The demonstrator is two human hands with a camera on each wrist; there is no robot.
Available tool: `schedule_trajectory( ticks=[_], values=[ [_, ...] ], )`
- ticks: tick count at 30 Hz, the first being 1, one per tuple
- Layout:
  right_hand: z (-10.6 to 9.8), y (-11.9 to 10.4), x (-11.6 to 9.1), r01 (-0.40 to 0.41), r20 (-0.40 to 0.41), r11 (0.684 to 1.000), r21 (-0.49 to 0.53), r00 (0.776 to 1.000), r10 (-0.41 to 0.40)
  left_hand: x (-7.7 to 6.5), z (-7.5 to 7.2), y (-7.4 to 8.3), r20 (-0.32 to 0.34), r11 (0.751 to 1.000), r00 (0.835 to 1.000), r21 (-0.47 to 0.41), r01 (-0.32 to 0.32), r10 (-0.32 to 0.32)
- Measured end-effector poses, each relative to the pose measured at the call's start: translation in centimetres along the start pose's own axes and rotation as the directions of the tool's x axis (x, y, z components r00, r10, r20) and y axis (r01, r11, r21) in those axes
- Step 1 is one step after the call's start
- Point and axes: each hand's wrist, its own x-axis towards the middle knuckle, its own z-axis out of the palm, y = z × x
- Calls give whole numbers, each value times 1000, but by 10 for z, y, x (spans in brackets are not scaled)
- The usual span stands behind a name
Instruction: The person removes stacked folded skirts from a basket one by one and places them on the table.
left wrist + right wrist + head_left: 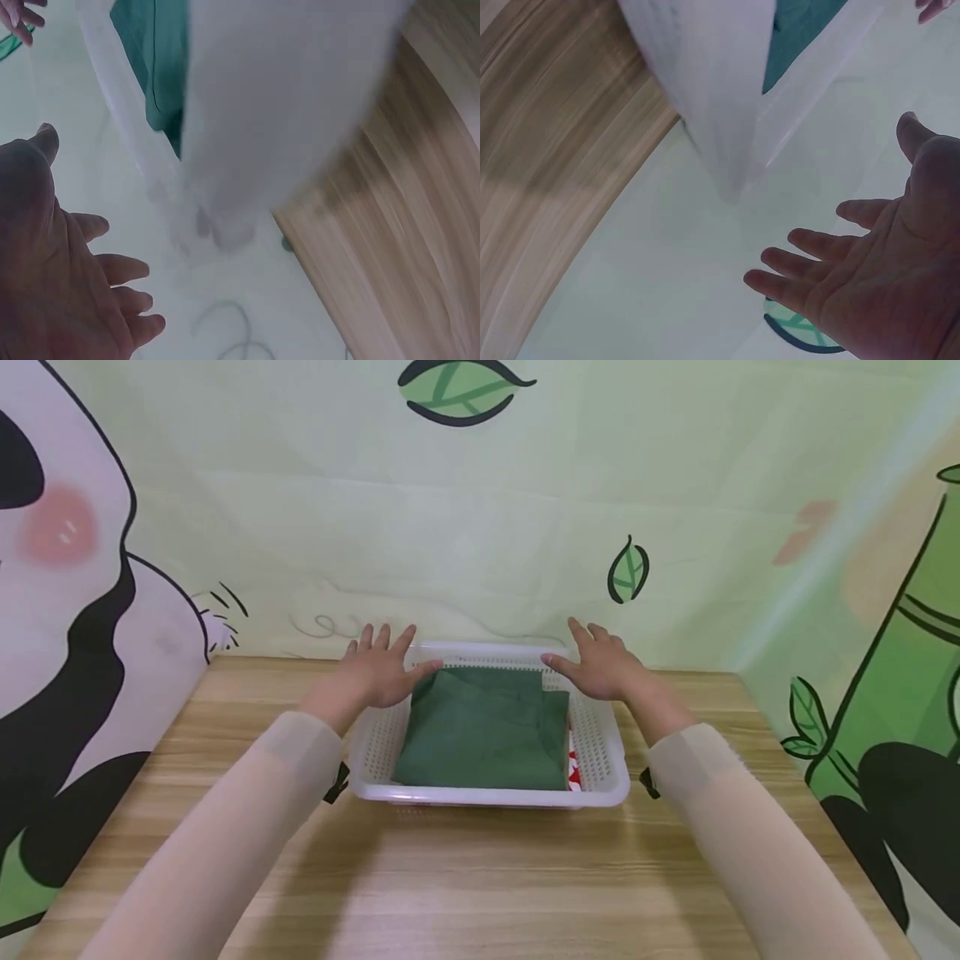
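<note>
A white plastic basket [491, 795] with perforated sides stands on the wooden table, toward its back edge. Folded dark green cloth [480, 731] lies inside it, and a bit of red-and-white material [574, 768] shows at the cloth's right side. Over the basket's back left corner is my left hand [382, 667], fingers spread and holding nothing. My right hand [600, 662] hovers by the back right corner, its fingers extended too. Both wrist views show the palms apart from the basket wall [720, 97], with nothing in either hand.
The wood-grain table [480, 877] extends in front of the basket and to both sides. Behind it hangs a pale green backdrop [480, 543] printed with leaves. A printed panda [67, 610] covers the left side, and green bamboo [900, 677] is drawn at the right.
</note>
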Motion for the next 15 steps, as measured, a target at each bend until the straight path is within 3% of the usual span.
schedule_trajectory(
  ticks=[6,15],
  values=[
    [7,-8,0,28,15,999,43,999,-29,-2,8,13,4,999,999,3,-47,47],
    [19,-17,-4,4,62,992,123,998,-12,-8,19,20,25,991,997,-117,-69,72]
  ],
)
